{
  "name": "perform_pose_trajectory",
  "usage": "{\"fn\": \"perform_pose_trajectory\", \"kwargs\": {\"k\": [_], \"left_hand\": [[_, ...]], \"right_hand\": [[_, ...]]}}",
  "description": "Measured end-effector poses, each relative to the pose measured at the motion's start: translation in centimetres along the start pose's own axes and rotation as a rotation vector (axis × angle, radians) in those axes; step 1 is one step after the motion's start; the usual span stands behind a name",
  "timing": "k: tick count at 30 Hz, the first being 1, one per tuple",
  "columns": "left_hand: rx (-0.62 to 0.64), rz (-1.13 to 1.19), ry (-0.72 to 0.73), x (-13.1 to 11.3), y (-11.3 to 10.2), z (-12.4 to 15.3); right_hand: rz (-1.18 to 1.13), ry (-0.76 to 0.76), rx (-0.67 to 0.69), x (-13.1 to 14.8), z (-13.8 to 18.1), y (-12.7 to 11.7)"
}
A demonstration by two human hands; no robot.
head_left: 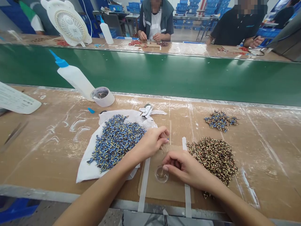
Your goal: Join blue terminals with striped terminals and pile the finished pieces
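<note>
My left hand [155, 139] is closed in a pinch above the cardboard pad [171, 193], with a tiny blue piece [167, 139] at its fingertips. Beside it, my right hand [180, 164] pinches a thin stick that reaches down into a small clear round dish [161, 181]. To the left, a heap of small blue and yellow pieces [115, 142] lies on a white sheet [84, 171]. At the right is a heap of small brown and cream pieces [215, 158], partly behind my right forearm. A smaller blue and brown pile [220, 121] lies farther back.
A white bottle with a blue nozzle [75, 80] leans by a tape roll [103, 98]. A blue cap [91, 110] lies nearby. Beyond the green belt [164, 73], people sit at another bench with a fan [68, 23] and another bottle [106, 33].
</note>
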State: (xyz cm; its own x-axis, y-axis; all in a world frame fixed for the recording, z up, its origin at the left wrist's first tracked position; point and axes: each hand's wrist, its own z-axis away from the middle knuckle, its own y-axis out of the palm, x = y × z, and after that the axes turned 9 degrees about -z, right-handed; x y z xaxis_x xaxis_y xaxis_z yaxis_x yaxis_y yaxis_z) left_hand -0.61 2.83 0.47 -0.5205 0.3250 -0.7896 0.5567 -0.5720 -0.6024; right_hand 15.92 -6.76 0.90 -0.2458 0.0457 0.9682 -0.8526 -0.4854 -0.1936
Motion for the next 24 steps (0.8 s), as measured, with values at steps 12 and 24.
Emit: {"fn": "perform_pose_trajectory", "kwargs": {"k": [12,24], "left_hand": [[-0.014,-0.122,0.084,-0.38,0.33,0.0],[-0.064,-0.304,0.161,0.0,0.43,-0.27]], "right_hand": [[0.012,-0.115,-0.045,0.05,-0.19,0.01],[0.035,-0.133,-0.032,0.17,0.02,0.3]]}}
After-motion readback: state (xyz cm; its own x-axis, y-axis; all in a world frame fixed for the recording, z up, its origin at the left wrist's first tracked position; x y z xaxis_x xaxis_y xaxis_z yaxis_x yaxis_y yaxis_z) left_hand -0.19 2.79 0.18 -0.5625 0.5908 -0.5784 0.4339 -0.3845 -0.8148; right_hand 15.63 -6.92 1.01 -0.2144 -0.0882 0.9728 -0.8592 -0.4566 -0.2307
